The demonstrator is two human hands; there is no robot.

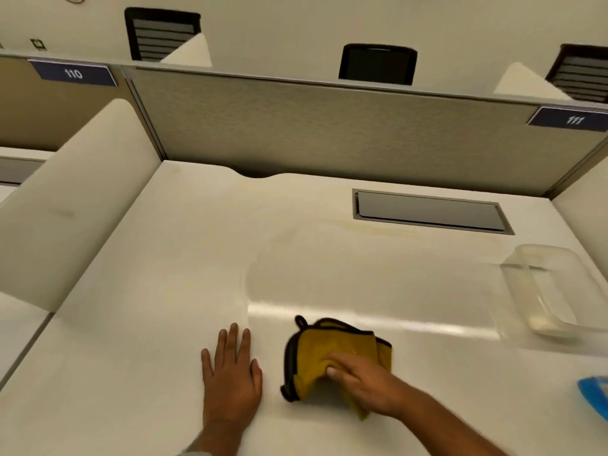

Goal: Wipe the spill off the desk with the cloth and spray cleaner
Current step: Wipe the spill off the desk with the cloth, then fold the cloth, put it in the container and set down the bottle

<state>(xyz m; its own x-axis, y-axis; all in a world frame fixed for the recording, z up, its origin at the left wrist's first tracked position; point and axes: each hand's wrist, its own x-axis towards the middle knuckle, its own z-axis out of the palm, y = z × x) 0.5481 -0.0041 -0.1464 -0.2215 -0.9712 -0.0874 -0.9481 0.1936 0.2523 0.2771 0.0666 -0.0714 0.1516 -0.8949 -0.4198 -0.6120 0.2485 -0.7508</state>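
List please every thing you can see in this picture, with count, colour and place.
cloth: 1, yellow with dark edge, near desk edge, under right hand
desk: 1, white, fills the centre
wet film: 1 patch, glossy with yellowish rim, desk centre-right
clear container: 1, transparent, right side of desk
cable hatch: 1, grey, back right of desk
blue object: 1, partly cut off, right edge
partition: 1, grey, behind desk
number plates: 2, dark blue, 110 and 111
chairs: 3, black, beyond partition
left hand: flat on desk
right hand: gripping the cloth
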